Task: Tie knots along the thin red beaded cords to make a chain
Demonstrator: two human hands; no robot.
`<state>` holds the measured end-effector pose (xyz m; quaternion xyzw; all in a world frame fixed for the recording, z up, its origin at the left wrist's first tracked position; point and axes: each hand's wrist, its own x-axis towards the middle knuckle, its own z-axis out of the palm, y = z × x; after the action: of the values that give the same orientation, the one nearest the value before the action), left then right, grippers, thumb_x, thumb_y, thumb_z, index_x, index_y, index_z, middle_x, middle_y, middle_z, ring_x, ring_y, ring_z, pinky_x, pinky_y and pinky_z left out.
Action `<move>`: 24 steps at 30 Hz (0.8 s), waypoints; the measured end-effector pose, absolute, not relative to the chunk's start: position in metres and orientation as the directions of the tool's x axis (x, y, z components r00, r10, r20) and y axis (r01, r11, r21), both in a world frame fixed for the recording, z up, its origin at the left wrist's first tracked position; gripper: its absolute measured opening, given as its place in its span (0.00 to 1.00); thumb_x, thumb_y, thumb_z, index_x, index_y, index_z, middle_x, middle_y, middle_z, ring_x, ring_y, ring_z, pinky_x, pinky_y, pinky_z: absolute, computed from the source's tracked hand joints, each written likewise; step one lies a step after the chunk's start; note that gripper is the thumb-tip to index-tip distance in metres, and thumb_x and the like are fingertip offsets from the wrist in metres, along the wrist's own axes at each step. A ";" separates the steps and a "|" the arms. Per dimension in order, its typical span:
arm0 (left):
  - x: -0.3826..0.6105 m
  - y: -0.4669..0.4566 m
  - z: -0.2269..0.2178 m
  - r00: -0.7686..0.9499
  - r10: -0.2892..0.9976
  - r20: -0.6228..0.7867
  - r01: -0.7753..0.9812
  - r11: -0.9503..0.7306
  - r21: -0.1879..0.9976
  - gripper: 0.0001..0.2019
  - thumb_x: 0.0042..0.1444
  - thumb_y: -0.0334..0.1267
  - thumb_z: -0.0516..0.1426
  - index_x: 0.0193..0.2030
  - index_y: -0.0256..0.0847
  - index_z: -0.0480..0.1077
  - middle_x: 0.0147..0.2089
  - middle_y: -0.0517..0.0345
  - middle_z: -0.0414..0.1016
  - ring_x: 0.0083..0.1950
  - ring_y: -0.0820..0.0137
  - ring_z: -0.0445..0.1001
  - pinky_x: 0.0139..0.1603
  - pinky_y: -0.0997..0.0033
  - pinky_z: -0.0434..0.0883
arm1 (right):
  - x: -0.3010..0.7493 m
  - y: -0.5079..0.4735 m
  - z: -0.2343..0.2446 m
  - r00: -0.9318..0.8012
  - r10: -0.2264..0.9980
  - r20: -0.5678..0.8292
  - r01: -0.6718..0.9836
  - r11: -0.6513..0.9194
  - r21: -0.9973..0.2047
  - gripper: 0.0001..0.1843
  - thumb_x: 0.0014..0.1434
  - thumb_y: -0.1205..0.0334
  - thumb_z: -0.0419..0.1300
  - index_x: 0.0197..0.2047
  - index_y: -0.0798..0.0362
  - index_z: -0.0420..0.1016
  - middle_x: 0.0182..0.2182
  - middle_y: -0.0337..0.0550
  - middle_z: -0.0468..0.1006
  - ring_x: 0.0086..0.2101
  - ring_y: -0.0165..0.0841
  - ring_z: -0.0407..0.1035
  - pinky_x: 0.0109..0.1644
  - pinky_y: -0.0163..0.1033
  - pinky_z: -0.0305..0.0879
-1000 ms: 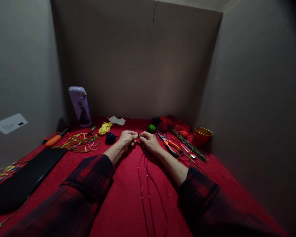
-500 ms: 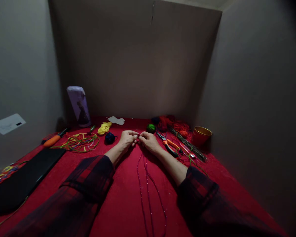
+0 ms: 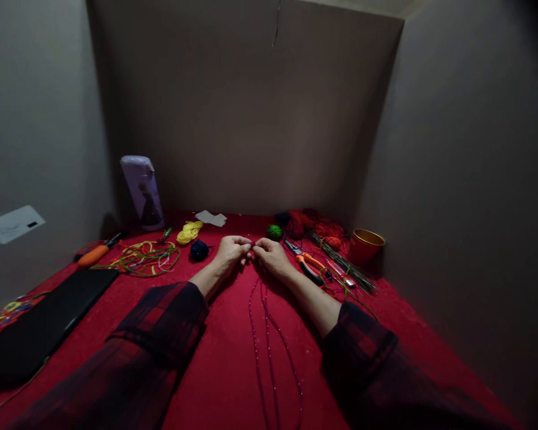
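Dark purplish-red cord flecked with shiny dots runs in three strands down the red cloth from beneath my hands. My left hand pinches the cord's upper end between thumb and forefinger. Facing it, my right hand grips the same end, its fingertips nearly touching the left ones. The small stretch between the fingertips is mostly hidden. Just left of my left hand lies a dark blue yarn ball. Behind my right hand is a green yarn ball, and pliers with orange handles rest to its right.
At left are a black tablet-like slab, tangled coloured cords, an orange-handled tool and yellow yarn. A purple case stands behind. Thin sticks, red yarn and a red cup occupy the right.
Both hands stay in almost the same place, fingertips still together on the cord. The strands on the cloth lie as before.
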<state>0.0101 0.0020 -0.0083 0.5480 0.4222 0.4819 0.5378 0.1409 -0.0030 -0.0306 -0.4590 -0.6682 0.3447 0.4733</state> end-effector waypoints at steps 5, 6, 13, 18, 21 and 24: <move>0.009 0.001 -0.008 0.192 0.977 0.092 -0.039 -0.086 0.996 0.08 0.43 0.35 0.59 0.28 0.32 0.66 0.17 0.59 0.68 0.12 0.78 0.61 0.12 0.79 0.55 | 0.141 -0.004 -0.030 -0.141 0.939 0.312 0.260 0.340 -0.904 0.06 0.51 0.62 0.51 0.25 0.53 0.63 0.16 0.34 0.67 0.14 0.24 0.58 0.16 0.29 0.53; 0.010 0.001 -0.008 0.180 0.980 0.090 -0.028 -0.086 0.996 0.08 0.43 0.35 0.59 0.28 0.32 0.66 0.16 0.60 0.68 0.11 0.79 0.60 0.12 0.79 0.54 | 0.141 -0.004 -0.030 -0.143 0.940 0.311 0.263 0.339 -0.903 0.06 0.51 0.62 0.51 0.25 0.53 0.64 0.16 0.34 0.67 0.14 0.24 0.59 0.16 0.29 0.53; 0.013 0.000 -0.006 0.162 0.984 0.070 -0.005 -0.070 0.998 0.02 0.45 0.28 0.54 0.28 0.35 0.63 0.16 0.63 0.66 0.12 0.80 0.60 0.12 0.81 0.55 | 0.142 -0.003 -0.029 -0.129 0.951 0.282 0.305 0.309 -0.901 0.06 0.51 0.63 0.49 0.26 0.54 0.64 0.14 0.33 0.66 0.14 0.23 0.59 0.17 0.27 0.54; 0.011 0.001 -0.005 0.239 0.971 0.026 0.024 -0.032 0.999 0.01 0.47 0.28 0.53 0.27 0.36 0.63 0.16 0.60 0.67 0.12 0.78 0.60 0.12 0.80 0.55 | 0.142 -0.002 -0.029 -0.126 0.941 0.313 0.314 0.337 -0.887 0.05 0.50 0.65 0.48 0.26 0.54 0.63 0.15 0.33 0.66 0.16 0.24 0.59 0.19 0.27 0.54; 0.010 0.003 -0.004 0.285 0.958 0.012 0.022 -0.019 1.000 0.02 0.48 0.29 0.52 0.27 0.36 0.62 0.17 0.59 0.69 0.13 0.77 0.62 0.13 0.80 0.57 | 0.141 -0.003 -0.028 -0.130 0.942 0.310 0.298 0.335 -0.894 0.05 0.51 0.65 0.48 0.26 0.54 0.62 0.17 0.33 0.67 0.16 0.23 0.58 0.19 0.28 0.53; 0.009 0.004 -0.005 0.295 0.955 0.022 0.004 -0.025 1.000 0.02 0.48 0.28 0.52 0.28 0.36 0.63 0.17 0.59 0.69 0.14 0.77 0.63 0.14 0.80 0.58 | 0.140 -0.004 -0.027 -0.137 0.947 0.289 0.269 0.317 -0.910 0.05 0.51 0.65 0.49 0.26 0.54 0.61 0.17 0.33 0.67 0.15 0.24 0.57 0.18 0.28 0.53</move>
<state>0.0094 0.0036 -0.0051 0.5769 0.4157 0.4237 0.5611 0.1405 -0.0039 -0.0269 -0.4597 -0.6617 0.3611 0.4695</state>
